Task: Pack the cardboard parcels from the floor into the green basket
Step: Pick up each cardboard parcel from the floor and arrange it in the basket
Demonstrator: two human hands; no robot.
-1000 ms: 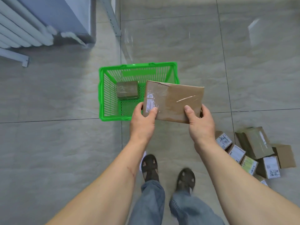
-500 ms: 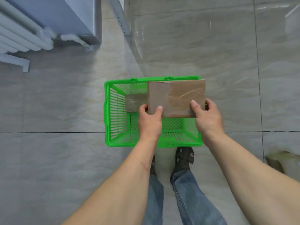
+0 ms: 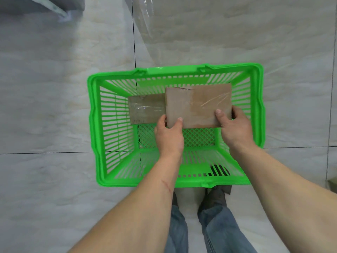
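Both hands, left hand [image 3: 168, 136] and right hand [image 3: 235, 126], pinch a flat parcel [image 3: 198, 106] above the green basket [image 3: 94, 125], best lowered level, seemingly beside the smaller parcel [image 3: 145, 109].

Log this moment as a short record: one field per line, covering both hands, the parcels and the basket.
held item: flat brown cardboard parcel with clear tape, over the basket's inside
left hand: grip on the parcel's near left corner
right hand: grip on its near right corner
container: green slatted plastic basket on the grey tiled floor
already inside: smaller taped brown cardboard box, at the far left
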